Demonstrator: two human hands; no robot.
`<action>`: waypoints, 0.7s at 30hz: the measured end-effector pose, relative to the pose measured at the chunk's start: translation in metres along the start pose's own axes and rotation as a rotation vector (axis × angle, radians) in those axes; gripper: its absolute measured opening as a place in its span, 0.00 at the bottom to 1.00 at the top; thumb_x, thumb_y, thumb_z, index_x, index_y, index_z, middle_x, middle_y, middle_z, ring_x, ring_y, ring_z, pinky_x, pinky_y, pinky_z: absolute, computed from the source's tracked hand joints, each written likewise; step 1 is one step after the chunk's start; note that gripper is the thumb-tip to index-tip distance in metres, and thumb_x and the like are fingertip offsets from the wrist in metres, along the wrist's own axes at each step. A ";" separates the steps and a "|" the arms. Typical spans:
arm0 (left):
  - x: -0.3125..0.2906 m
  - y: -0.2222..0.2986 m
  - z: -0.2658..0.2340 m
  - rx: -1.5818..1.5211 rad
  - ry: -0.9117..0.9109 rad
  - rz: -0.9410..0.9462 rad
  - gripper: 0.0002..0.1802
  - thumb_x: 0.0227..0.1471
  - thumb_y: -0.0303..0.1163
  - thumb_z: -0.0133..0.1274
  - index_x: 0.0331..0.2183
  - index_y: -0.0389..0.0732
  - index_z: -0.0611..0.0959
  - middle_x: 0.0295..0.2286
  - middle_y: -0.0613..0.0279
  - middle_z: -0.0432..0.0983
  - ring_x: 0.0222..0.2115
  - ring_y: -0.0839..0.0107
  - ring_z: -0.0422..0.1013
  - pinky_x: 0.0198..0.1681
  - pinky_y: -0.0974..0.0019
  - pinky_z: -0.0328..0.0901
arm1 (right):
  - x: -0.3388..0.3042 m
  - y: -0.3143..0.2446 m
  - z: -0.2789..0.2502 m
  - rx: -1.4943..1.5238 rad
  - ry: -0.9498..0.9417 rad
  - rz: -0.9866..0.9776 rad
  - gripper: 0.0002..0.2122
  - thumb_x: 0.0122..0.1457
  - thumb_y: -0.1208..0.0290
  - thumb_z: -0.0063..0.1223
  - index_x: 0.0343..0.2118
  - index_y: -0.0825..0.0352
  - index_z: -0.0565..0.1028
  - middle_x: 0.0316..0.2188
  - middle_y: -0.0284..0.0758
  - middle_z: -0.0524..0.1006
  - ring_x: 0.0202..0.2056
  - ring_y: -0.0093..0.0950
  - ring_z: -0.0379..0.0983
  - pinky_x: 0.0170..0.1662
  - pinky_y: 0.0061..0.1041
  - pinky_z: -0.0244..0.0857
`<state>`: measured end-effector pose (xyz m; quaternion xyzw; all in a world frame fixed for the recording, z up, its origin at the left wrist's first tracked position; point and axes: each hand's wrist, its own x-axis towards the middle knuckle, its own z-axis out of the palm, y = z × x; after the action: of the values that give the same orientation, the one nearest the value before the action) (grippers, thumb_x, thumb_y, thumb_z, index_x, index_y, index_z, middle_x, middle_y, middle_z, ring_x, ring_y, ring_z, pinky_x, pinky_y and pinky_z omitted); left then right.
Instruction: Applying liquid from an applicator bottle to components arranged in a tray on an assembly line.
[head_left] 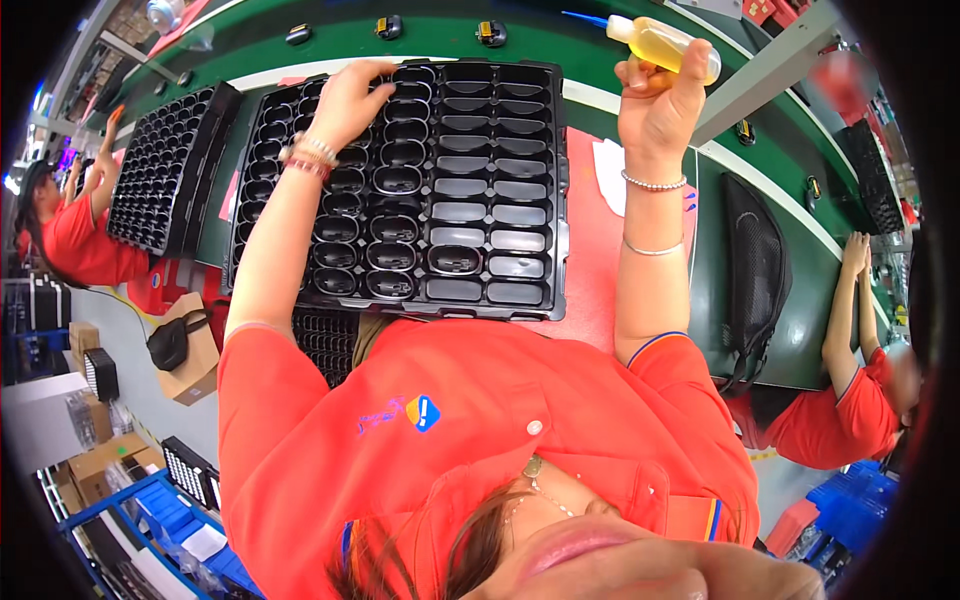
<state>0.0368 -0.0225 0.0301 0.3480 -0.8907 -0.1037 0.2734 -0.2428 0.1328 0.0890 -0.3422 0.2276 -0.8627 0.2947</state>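
Observation:
My right hand is raised over the right side of the bench, closed around a clear squeeze bottle of yellow liquid. The bottle lies nearly level, its white cap and thin blue tip pointing left. In front of me sits a large black moulded tray with rows of oval pockets. Black oval casings fill many left and middle pockets; most right-hand pockets hold none. At the tray's far edge my left hand reaches over the pockets, thumb and fingers apart beside a casing. No held object shows there.
A green conveyor belt carries small black-and-yellow devices behind the tray. Another black tray stands left, near a co-worker. A black mesh bag lies right, with another person beyond. A grey post slants near my right hand.

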 end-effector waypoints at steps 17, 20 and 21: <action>0.059 0.031 0.025 -1.243 0.107 -0.402 0.15 0.48 0.25 0.51 0.39 0.28 0.74 0.35 0.52 0.74 0.32 0.62 0.74 0.34 0.69 0.70 | 0.007 0.012 -0.004 -0.026 0.232 -0.041 0.11 0.54 0.61 0.54 0.24 0.64 0.72 0.19 0.28 0.73 0.17 0.14 0.64 0.17 0.11 0.52; 0.065 0.064 0.054 -1.521 -0.040 -0.472 0.15 0.49 0.25 0.49 0.40 0.30 0.72 0.35 0.53 0.73 0.31 0.63 0.73 0.32 0.70 0.69 | 0.007 0.016 -0.016 -0.168 0.184 0.020 0.18 0.51 0.52 0.54 0.27 0.66 0.72 0.22 0.34 0.74 0.14 0.17 0.58 0.21 0.19 0.56; 0.066 0.070 0.065 -1.624 -0.094 -0.466 0.14 0.49 0.25 0.49 0.40 0.31 0.73 0.34 0.54 0.73 0.30 0.64 0.73 0.31 0.70 0.69 | 0.008 0.015 -0.018 -0.211 0.198 0.011 0.19 0.51 0.51 0.54 0.27 0.66 0.72 0.22 0.34 0.74 0.13 0.17 0.58 0.21 0.19 0.56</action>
<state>-0.0791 -0.0159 0.0293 0.2137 -0.4555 -0.7798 0.3726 -0.2550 0.1198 0.0719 -0.2832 0.3470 -0.8618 0.2381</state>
